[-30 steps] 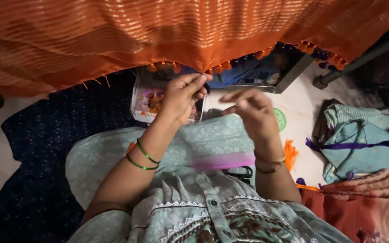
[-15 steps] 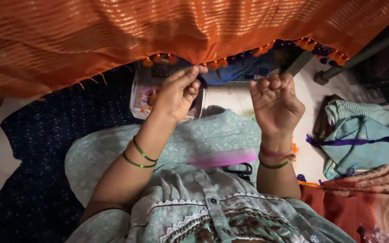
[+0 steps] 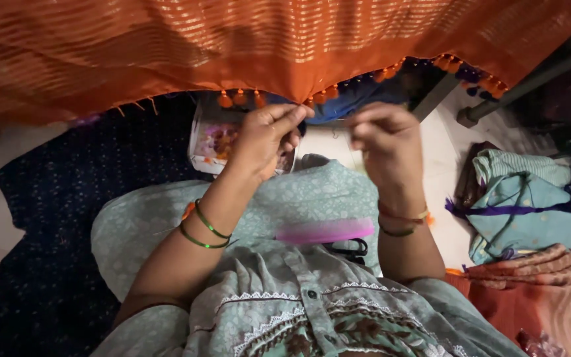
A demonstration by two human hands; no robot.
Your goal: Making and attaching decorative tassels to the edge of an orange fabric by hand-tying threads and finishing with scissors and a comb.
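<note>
An orange cloth (image 3: 232, 46) with gold stripes hangs across the top of the view, its lower edge lined with small orange tassels (image 3: 239, 99). My left hand (image 3: 266, 139) pinches that edge near a tassel, fingers closed on the fabric. My right hand (image 3: 388, 142) is just to the right of it, blurred, fingers curled together; a thin thread may run between the hands, but I cannot tell for sure. Both wrists wear thin bangles. A pink comb-like strip (image 3: 325, 231) lies on my lap.
A small clear box (image 3: 209, 142) of colourful bits sits on the floor behind my left hand. Black scissors (image 3: 351, 249) rest on my lap. Folded blue-green cloths (image 3: 530, 205) and a rust-red cloth (image 3: 536, 297) are stacked at right. A dark blue dotted mat (image 3: 67, 218) lies at left.
My right hand, raised with fingers up half a second ago, has come down and left toward the cloth edge. The left hand keeps its pinch on the edge.
</note>
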